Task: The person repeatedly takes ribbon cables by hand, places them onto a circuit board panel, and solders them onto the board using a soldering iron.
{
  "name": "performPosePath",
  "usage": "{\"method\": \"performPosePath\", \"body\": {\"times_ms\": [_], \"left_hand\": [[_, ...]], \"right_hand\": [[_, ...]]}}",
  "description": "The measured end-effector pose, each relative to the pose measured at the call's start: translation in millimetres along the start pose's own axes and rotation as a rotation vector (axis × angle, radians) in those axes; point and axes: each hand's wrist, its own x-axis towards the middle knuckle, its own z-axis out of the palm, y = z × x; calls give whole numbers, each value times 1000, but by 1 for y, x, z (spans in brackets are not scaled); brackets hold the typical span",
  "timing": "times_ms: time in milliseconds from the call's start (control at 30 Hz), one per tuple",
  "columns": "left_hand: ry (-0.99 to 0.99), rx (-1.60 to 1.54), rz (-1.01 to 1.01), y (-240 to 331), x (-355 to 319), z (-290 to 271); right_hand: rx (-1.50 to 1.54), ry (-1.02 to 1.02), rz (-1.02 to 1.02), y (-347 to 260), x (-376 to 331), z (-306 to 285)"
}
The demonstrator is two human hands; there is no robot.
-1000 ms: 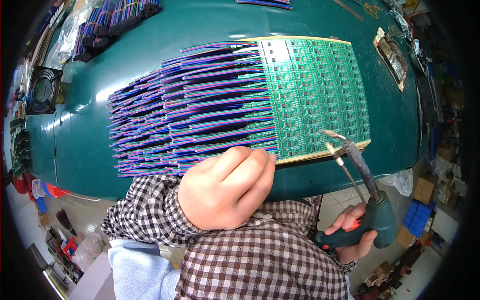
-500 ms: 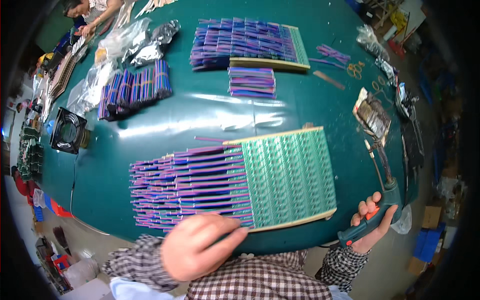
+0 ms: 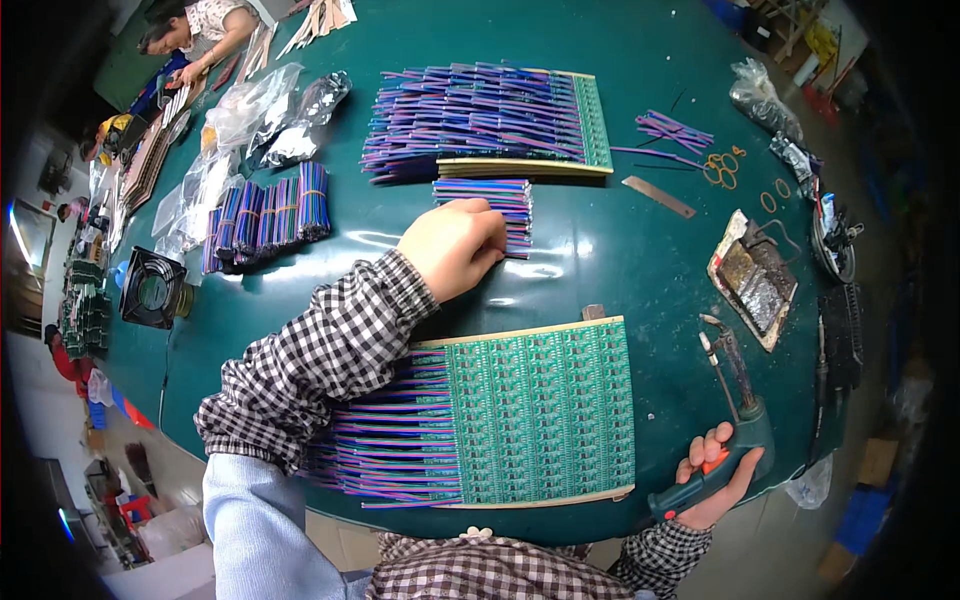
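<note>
My left hand (image 3: pixel 452 248) reaches out over the table, its fingers curled closed on a small stack of blue, purple and pink wires (image 3: pixel 482 188); the fingertips are partly hidden. In my right hand (image 3: pixel 715 480) is a green soldering gun (image 3: pixel 752 440) with an orange-red trigger, its tip pointing away from me. Between my arms lies a green circuit board panel (image 3: pixel 545 410) with pale strips along its near and far edges. Rows of coloured wires (image 3: pixel 400 455) stick out from its left side, partly covered by my left sleeve.
Farther back sits another wired panel (image 3: pixel 480 115). Rubber-banded wire bundles (image 3: pixel 265 218), plastic bags (image 3: pixel 250 110) and a black fan (image 3: pixel 155 288) are at left. On the right are a solder-stained tray (image 3: pixel 752 280), rubber bands (image 3: pixel 722 170) and a flat metal strip (image 3: pixel 658 197). A co-worker (image 3: pixel 205 35) leans in at far left.
My left hand has moved from the near edge of the wired panel forward to the small wire stack. My right hand still holds the soldering gun. The view has shifted.
</note>
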Motion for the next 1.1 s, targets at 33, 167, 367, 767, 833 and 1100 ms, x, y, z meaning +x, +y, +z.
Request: {"method": "performPosePath", "body": {"times_ms": [33,167,367,767,833,1100], "left_hand": [[6,4,23,0,1,0],[28,-79,4,2,-2,-3],[172,-84,23,9,-19,-23],[128,-136,114,57,-99,-34],[132,35,210,63,-101,-33],[152,217,237,65,-110,-18]], "right_hand": [[-25,41,-9,1,0,3],[-44,54,-17,2,0,0],[-101,49,-28,4,-1,3],[-389,-174,-96,13,-39,59],[-423,-182,-34,15,-46,65],[-596,-146,22,26,-61,71]]}}
